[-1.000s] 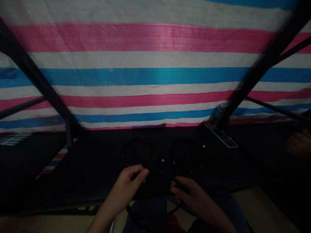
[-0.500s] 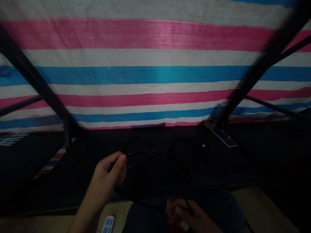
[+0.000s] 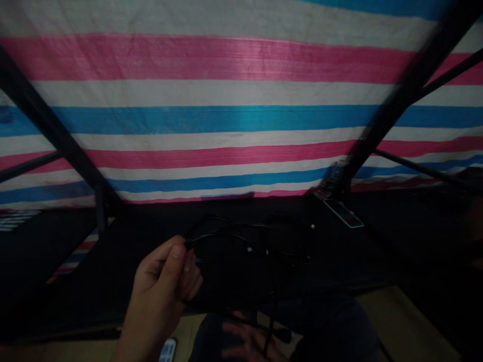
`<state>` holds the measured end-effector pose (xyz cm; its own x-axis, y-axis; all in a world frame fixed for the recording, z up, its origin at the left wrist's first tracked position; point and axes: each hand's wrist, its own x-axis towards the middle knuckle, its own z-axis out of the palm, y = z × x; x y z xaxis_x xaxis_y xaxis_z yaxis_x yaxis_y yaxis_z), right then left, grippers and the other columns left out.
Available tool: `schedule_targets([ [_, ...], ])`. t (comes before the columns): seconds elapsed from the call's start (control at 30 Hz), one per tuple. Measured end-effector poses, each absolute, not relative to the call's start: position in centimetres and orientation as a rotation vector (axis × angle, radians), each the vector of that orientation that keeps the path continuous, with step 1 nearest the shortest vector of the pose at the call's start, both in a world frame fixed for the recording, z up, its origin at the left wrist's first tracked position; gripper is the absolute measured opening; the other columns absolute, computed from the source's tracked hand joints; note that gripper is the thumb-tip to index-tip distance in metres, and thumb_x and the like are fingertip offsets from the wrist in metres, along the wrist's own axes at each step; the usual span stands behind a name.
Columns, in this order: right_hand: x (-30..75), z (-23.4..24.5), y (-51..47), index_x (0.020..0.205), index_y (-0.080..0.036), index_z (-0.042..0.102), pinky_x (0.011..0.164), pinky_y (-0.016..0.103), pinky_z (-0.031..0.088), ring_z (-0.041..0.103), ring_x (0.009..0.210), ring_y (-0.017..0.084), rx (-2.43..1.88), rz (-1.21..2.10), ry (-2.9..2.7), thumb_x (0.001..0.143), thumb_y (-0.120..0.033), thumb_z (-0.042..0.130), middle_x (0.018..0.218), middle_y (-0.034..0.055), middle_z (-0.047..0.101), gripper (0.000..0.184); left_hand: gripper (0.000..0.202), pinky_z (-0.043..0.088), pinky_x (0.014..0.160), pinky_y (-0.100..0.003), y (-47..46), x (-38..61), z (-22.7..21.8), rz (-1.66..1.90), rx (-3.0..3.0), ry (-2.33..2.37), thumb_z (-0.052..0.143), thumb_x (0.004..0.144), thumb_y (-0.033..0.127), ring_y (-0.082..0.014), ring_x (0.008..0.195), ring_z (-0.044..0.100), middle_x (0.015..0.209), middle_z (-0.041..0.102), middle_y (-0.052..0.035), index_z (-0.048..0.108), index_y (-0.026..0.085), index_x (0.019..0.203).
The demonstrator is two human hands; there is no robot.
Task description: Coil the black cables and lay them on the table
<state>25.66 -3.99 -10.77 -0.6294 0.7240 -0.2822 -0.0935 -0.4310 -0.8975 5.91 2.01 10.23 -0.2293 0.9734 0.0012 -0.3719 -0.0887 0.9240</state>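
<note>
My left hand [image 3: 166, 281] is closed in a pinch on a thin black cable [image 3: 234, 236], held above the dark table [image 3: 132, 241]. The cable loops out to the right over more coiled cable [image 3: 290, 246] lying on the table, and one strand drops down toward my lap. My right hand [image 3: 245, 344] is low at the bottom edge, dim and blurred, right by that hanging strand; whether it grips the strand I cannot make out.
A pink, white and blue striped tarp [image 3: 234, 110] hangs behind the table. Dark metal frame bars [image 3: 396, 105] cross at both sides. A phone [image 3: 343, 213] and a bottle [image 3: 330, 181] lie at the back right. A small white object [image 3: 168, 350] is near my left wrist.
My left hand moved left and toward me, lifting the cable off the table. My right hand dropped down to my lap from the table edge.
</note>
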Motion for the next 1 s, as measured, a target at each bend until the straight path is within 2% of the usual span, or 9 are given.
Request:
schedule_targets([
  [0.1,24.6,-9.5,-2.7,0.15,-0.044,0.035,0.072,0.041,0.059,0.051,0.134,0.038,-0.723,1.987,-0.995,0.073,-0.077,0.068,0.163,0.0103,0.03,0.09,0.052,0.019,0.034,-0.017,1.8,5.8,10.3,1.593,0.782,1.023,0.081,0.068,0.06,-0.0039,0.036,0.015,0.045,0.025,0.0102,0.048,0.021,0.056],
  [0.17,24.6,-7.6,-1.8,0.152,-0.048,0.022,0.063,0.039,0.059,0.052,0.132,0.038,-0.639,1.85,-0.779,0.076,-0.074,0.067,0.159,0.0109,0.038,0.092,0.054,0.02,0.033,-0.016,1.7,5.4,10.1,1.601,0.726,1.033,0.083,0.066,0.06,-0.0033,0.036,0.015,0.045,0.026,0.0105,0.048,0.021,0.056],
  [0.37,26.3,-1.6,-0.4,0.122,-0.025,0.058,0.083,0.043,0.055,0.073,0.093,0.028,-0.864,1.5,-0.599,0.09,-0.066,0.057,0.089,0.0088,0.076,0.052,0.052,0.02,0.034,-0.015,1.6,4.6,8.3,1.452,0.568,1.047,0.081,0.07,0.059,-0.0033,0.04,0.013,0.048,0.025,0.0119,0.047,0.02,0.061],
  [0.43,26.8,-0.1,-0.1,0.106,-0.022,0.063,0.066,0.037,0.055,0.067,0.058,0.02,-0.883,1.489,-0.623,0.09,-0.065,0.057,0.058,-0.0014,0.062,0.046,0.054,0.02,0.034,-0.014,1.5,4.8,7.3,1.429,0.531,1.038,0.079,0.07,0.061,-0.0033,0.041,0.011,0.048,0.023,0.0126,0.045,0.02,0.061],
  [0.5,27.2,1.0,0.4,0.094,-0.021,0.062,0.043,0.026,0.043,0.042,0.034,0.009,-0.914,1.538,-0.617,0.084,-0.068,0.062,0.047,-0.0106,0.039,0.048,0.055,0.019,0.035,-0.015,1.6,5.1,6.1,1.386,0.508,1.045,0.077,0.071,0.064,-0.0031,0.041,0.011,0.048,0.023,0.0132,0.046,0.02,0.062],
  [0.57,27.9,1.8,1.2,0.086,-0.021,0.06,0.034,0.019,0.025,0.022,0.032,0.004,-1.028,1.61,-0.644,0.075,-0.072,0.069,0.048,-0.0136,0.029,0.053,0.054,0.019,0.035,-0.015,1.8,5.1,5.0,1.307,0.522,1.082,0.074,0.071,0.068,-0.0031,0.04,0.013,0.047,0.027,0.013,0.049,0.02,0.066],
  [0.67,29.3,2.9,2.3,0.086,-0.021,0.06,0.035,0.019,0.017,0.017,0.035,0.004,-1.271,1.683,-0.919,0.072,-0.073,0.07,0.047,-0.0137,0.029,0.054,0.053,0.019,0.037,-0.016,2.1,4.6,4.0,1.204,0.626,1.198,0.07,0.073,0.07,-0.004,0.039,0.02,0.049,0.035,0.0118,0.057,0.02,0.08],
  [0.83,30.1,4.4,2.4,0.084,-0.021,0.07,0.054,0.024,0.039,0.056,0.061,0.014,-1.473,1.463,-1.747,0.085,-0.043,0.065,0.07,0.0001,0.065,0.023,0.051,0.021,0.042,-0.019,1.4,5.3,4.1,0.832,1.041,1.254,0.056,0.085,0.068,-0.0087,0.046,0.035,0.059,0.046,0.0072,0.062,0.022,0.107],
  [1.0,28.0,4.4,1.0,0.084,-0.023,0.078,0.052,0.026,0.035,0.061,0.062,0.018,-1.501,1.351,-2.196,0.083,-0.031,0.064,0.075,0.0047,0.073,0.016,0.027,0.042,0.067,-0.025,0.1,9.5,4.2,0.564,1.421,1.135,0.055,0.092,0.044,-0.0168,0.077,0.058,0.081,0.066,-0.0008,0.067,0.023,0.105],
])
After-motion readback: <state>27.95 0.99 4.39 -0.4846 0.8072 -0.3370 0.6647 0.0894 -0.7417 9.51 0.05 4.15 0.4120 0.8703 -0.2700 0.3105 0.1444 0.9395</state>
